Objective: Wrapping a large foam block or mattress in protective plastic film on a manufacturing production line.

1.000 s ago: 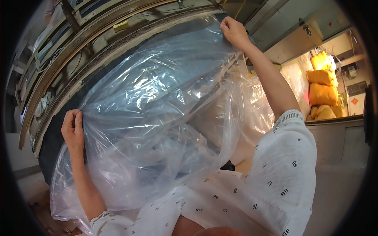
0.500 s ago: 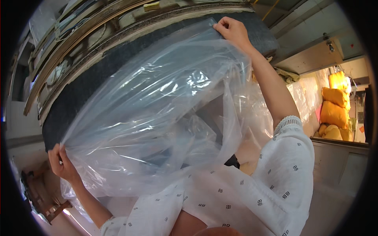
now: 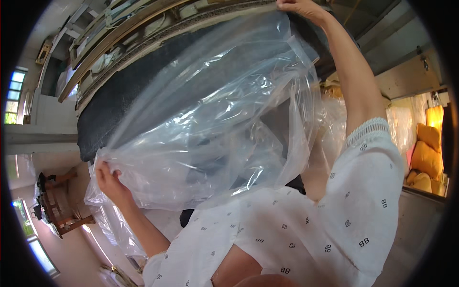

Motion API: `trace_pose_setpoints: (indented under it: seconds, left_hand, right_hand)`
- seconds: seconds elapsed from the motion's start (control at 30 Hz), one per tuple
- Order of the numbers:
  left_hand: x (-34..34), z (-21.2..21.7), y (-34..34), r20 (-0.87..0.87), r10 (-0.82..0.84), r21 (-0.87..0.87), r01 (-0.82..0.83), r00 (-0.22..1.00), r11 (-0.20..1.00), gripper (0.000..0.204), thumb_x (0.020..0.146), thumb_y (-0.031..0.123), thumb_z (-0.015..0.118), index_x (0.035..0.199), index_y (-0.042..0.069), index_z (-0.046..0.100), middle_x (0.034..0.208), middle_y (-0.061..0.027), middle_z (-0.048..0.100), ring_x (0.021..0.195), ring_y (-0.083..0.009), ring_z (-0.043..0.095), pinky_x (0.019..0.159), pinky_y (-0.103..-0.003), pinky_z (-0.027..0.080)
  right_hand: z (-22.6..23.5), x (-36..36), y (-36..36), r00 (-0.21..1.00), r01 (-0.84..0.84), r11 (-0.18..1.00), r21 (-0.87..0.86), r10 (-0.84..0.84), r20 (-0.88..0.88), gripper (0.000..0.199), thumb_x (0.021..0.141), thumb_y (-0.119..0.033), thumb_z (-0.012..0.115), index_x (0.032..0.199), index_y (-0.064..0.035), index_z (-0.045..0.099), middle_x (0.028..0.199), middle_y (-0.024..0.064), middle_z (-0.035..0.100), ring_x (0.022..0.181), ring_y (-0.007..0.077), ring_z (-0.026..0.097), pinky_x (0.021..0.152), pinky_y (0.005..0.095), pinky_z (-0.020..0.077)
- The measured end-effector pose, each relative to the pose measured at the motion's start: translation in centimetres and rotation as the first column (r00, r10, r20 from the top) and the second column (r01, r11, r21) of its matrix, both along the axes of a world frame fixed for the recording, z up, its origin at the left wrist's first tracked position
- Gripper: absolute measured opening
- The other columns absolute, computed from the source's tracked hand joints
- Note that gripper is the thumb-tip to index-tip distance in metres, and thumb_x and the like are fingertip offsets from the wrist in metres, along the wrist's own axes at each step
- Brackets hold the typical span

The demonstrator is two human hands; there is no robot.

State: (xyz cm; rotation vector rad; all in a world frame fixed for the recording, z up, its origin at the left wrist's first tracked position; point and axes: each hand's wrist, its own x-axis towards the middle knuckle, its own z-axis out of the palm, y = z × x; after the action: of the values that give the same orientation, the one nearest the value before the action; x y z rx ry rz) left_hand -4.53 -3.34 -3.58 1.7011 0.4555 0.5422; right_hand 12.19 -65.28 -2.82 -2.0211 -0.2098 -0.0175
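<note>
Fingers [image 3: 101,170] of our left hand [image 3: 113,185] pinch one edge of a big, see-through plastic sheet [image 3: 191,158], left of the middle. At the top edge of the frame, our right hand [image 3: 310,10] pinches another end. We stretch it, shiny and wrinkly, across the middle, partly over a dark bench [image 3: 119,103]. Yellow bundles [image 3: 427,155] sit at the far right.

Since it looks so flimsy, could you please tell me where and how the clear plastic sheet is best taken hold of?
Probably pinch the clear plastic sheet at the ends of its far edge, left grip from the left, right grip from the right: that edge stretches over the dark surface, while the nearer part lies in loose folds.
</note>
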Motion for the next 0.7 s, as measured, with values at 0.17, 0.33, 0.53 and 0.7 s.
trace_pose_setpoints:
  seconds: [0.17,0.33,0.53,0.7]
  left_hand:
    - [8.4,4.4,-0.4,0.423,-0.052,0.025,0.045,0.905,0.999,0.018,0.088,0.021,0.052,0.093,0.006,0.06,0.09,-0.0022,0.058,0.082,-0.0125,0.053,0.073,-0.026,0.042]
    - [19.3,-4.3,1.8,0.215,-0.108,0.59,-0.041,0.971,0.807,0.022,0.084,0.025,0.058,0.087,0.004,0.065,0.08,-0.0018,0.062,0.075,-0.0094,0.054,0.072,-0.022,0.042]
    - [25.3,-4.3,0.3,0.106,-0.214,0.342,0.166,0.971,0.925,0.032,0.082,0.032,0.061,0.095,0.003,0.066,0.087,-0.0024,0.064,0.082,-0.009,0.054,0.076,-0.021,0.04]
    - [27.7,-4.2,-0.6,0.113,-0.156,0.397,0.1,0.981,0.913,0.032,0.078,0.034,0.063,0.093,0.007,0.067,0.084,-0.0049,0.065,0.076,-0.0105,0.056,0.072,-0.023,0.041]
  right_hand:
    - [2.4,-0.3,5.8,0.884,0.227,0.636,0.737,-0.452,0.117,0.01,0.087,-0.012,0.047,0.087,-0.0061,0.055,0.078,0.003,0.058,0.07,0.0137,0.052,0.067,0.0267,0.0424]
    - [-5.0,1.3,7.4,0.398,0.9,0.433,-0.051,-0.769,0.5,0.024,0.076,-0.026,0.06,0.093,-0.0083,0.056,0.08,0.0099,0.059,0.075,0.0252,0.057,0.067,0.0358,0.044]
    - [-6.7,3.1,3.1,0.513,0.793,0.609,-0.002,-0.667,0.54,0.018,0.076,-0.024,0.058,0.08,-0.0077,0.062,0.085,0.0117,0.06,0.082,0.0295,0.057,0.073,0.0376,0.0437]
    - [-6.7,4.6,2.4,0.52,0.831,0.548,-0.097,-0.701,0.488,0.021,0.075,-0.026,0.059,0.081,-0.0058,0.063,0.083,0.0101,0.06,0.081,0.0265,0.057,0.073,0.0358,0.0438]
